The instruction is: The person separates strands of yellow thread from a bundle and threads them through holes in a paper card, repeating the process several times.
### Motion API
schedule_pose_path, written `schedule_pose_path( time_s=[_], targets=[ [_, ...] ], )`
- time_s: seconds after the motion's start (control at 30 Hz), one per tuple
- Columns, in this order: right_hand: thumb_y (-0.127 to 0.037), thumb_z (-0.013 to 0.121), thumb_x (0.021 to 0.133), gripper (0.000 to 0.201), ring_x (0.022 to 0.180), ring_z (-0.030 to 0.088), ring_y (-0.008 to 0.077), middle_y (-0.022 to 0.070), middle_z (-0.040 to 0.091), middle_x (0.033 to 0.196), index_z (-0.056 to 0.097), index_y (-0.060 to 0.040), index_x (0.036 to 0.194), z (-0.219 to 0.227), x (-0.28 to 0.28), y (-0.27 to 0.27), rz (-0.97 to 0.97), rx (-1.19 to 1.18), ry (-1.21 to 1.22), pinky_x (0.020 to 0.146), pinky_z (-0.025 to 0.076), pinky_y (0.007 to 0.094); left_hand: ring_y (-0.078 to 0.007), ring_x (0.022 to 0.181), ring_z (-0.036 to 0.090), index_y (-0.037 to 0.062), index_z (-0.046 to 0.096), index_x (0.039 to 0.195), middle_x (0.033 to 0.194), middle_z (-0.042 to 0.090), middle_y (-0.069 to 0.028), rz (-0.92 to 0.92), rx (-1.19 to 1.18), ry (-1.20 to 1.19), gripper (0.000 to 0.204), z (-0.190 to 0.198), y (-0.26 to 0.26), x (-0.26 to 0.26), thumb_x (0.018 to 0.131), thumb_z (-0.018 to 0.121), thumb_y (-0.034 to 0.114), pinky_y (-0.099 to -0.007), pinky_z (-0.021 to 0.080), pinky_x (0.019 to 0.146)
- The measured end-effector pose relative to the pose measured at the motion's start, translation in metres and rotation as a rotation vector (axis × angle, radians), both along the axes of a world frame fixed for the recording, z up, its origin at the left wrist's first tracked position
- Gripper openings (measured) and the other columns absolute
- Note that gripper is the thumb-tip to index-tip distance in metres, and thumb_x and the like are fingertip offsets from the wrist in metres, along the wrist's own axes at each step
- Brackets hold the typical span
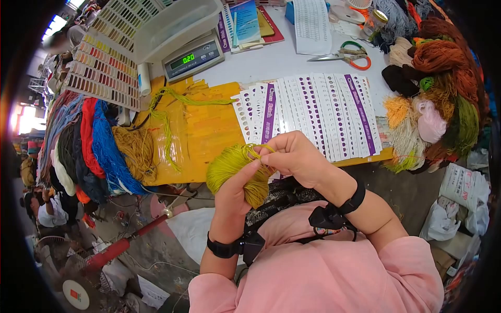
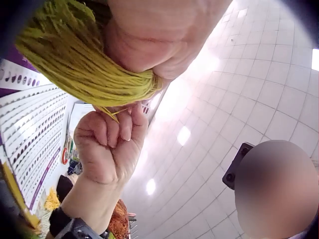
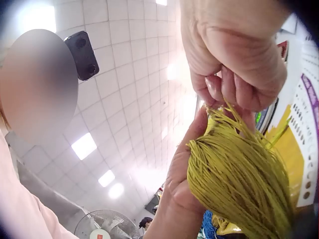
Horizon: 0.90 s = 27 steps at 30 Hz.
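Note:
A bundled skein of yellow-green thread [image 1: 225,169] is held up over the table's front edge. My left hand [image 1: 233,194] grips it from below and the side, its thumb pointing up along the bundle. At the skein's upper end, my right hand [image 1: 298,156] pinches a few strands, its fingertips close to the left thumb. In the left wrist view the right hand [image 2: 112,144] shows curled fingers with a thin strand of thread at them. The right wrist view has the skein [image 3: 239,174] fanning downward from the gathered end; the right fingertips there are partly hidden.
White punched cards [image 1: 313,112] with purple strips lie just beyond the hands. Scissors [image 1: 347,55], a digital scale [image 1: 193,57] with a plastic bin [image 1: 177,26], and thread colour charts [image 1: 102,73] stand farther back. Loose yellow-green thread [image 1: 167,125] lies left; coloured skeins [image 1: 441,57] heap right.

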State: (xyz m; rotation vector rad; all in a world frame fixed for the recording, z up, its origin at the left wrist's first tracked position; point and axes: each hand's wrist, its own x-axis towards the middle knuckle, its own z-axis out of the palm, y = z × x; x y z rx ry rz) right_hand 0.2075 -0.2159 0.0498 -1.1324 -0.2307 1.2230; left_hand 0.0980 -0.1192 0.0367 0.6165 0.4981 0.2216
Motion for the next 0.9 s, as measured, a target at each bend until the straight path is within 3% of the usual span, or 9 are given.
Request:
schedule_pose_path(
  time_s=[0.1, 0.3, 0.4, 0.5, 0.6, 0.8, 0.9],
  targets=[
    [-0.01, 0.058, 0.076, 0.011, 0.041, 0.033, 0.0002, -0.0017, 0.05, 0.054, 0.057, 0.0007, 0.071, -0.003, 0.0, 0.001, -0.004, 0.032, -0.017, 0.036, 0.021, 0.0161, -0.0195, 0.084, 0.054, -0.0028, 0.048, 0.1, 0.095, 0.053, -0.0108, 0.028, -0.005, 0.004, 0.023, 0.001, -0.001, 0.0, 0.078, 0.048, 0.005, -0.0319, 0.044, 0.076],
    [-0.002, 0.056, 0.073, 0.007, 0.04, 0.032, 0.0006, -0.0006, 0.049, 0.054, 0.057, 0.0033, 0.077, -0.003, 0.002, 0.0, 0.013, 0.03, 0.04, 0.036, 0.021, 0.0153, -0.019, 0.086, 0.054, -0.0024, 0.048, 0.101, 0.095, 0.053, -0.0107, 0.021, -0.056, -0.022, 0.022, 0.002, 0.001, 0.0, 0.081, 0.048, 0.007, -0.0322, 0.044, 0.077],
    [-0.007, 0.058, 0.074, 0.009, 0.041, 0.034, 0.0008, -0.0024, 0.048, 0.052, 0.058, 0.001, 0.07, -0.005, 0.003, 0.0, 0.029, 0.019, 0.02, 0.036, 0.023, 0.0162, -0.0184, 0.088, 0.053, -0.0018, 0.047, 0.103, 0.096, 0.053, -0.0102, 0.019, -0.084, -0.039, 0.023, 0.0, 0.001, 0.0, 0.081, 0.049, 0.006, -0.0326, 0.044, 0.078],
    [-0.004, 0.057, 0.072, 0.008, 0.041, 0.036, 0.0017, -0.0006, 0.051, 0.055, 0.059, 0.0029, 0.076, -0.001, 0.0, 0.002, 0.087, -0.031, -0.244, 0.038, 0.026, 0.0148, -0.0189, 0.088, 0.053, -0.0018, 0.047, 0.102, 0.096, 0.053, -0.0105, 0.037, -0.061, -0.016, 0.023, -0.001, 0.0, -0.001, 0.081, 0.049, 0.007, -0.0325, 0.044, 0.077],
    [-0.005, 0.058, 0.072, 0.008, 0.043, 0.039, 0.0026, 0.0002, 0.053, 0.059, 0.06, 0.0022, 0.075, 0.001, 0.0, 0.002, 0.068, -0.026, -0.187, 0.039, 0.029, 0.0146, -0.0206, 0.089, 0.053, -0.0018, 0.048, 0.101, 0.099, 0.052, -0.011, 0.02, -0.005, 0.008, 0.023, -0.003, 0.002, -0.002, 0.081, 0.048, 0.009, -0.0343, 0.044, 0.077],
    [-0.007, 0.057, 0.074, 0.011, 0.044, 0.037, 0.0021, -0.0004, 0.051, 0.06, 0.06, 0.0009, 0.081, -0.012, 0.009, -0.004, 0.045, 0.22, 0.31, 0.038, 0.025, 0.0161, -0.0224, 0.102, 0.047, -0.0006, 0.048, 0.104, 0.111, 0.047, -0.0113, 0.0, -0.055, -0.106, 0.031, -0.009, 0.007, -0.01, 0.085, 0.041, 0.023, -0.0413, 0.04, 0.083],
    [-0.009, 0.056, 0.076, 0.011, 0.044, 0.035, 0.0018, -0.0015, 0.048, 0.059, 0.059, 0.0004, 0.08, -0.012, 0.008, -0.001, 0.035, 0.126, 0.207, 0.037, 0.023, 0.0168, -0.0224, 0.104, 0.045, -0.0007, 0.046, 0.108, 0.113, 0.046, -0.0118, 0.01, -0.087, -0.147, 0.037, -0.007, 0.006, -0.007, 0.086, 0.038, 0.028, -0.042, 0.037, 0.086]
  ],
)
